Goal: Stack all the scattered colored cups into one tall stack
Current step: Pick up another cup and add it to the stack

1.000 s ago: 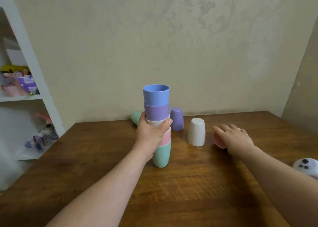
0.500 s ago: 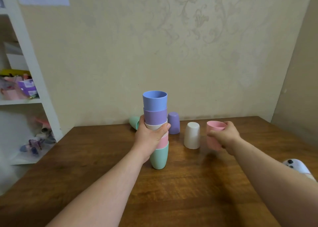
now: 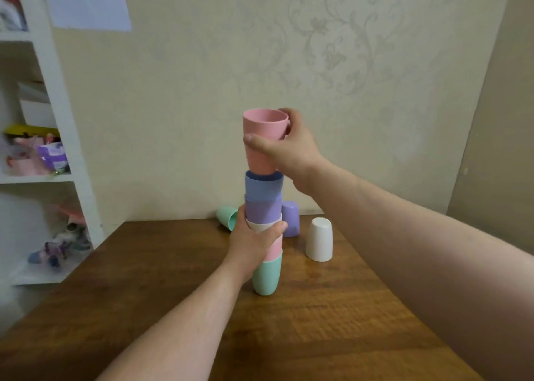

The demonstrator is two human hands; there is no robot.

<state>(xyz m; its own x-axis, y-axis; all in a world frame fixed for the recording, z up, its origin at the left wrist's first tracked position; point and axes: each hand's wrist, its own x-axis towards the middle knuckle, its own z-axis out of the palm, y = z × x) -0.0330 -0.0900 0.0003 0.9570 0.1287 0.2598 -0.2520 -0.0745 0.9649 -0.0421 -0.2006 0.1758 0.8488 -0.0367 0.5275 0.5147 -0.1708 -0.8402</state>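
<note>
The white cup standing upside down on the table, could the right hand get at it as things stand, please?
Probably not yet: the right hand is holding the pink cup over the stack. Otherwise the white cup stands free beneath that arm.

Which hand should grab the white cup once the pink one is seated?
Probably the right hand: the white cup stands on its side of the stack, while the left hand is steadying that stack.

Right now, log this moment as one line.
right hand: lowering pink cup into blue cup | left hand: gripping stack | loose: white, purple, green
</note>
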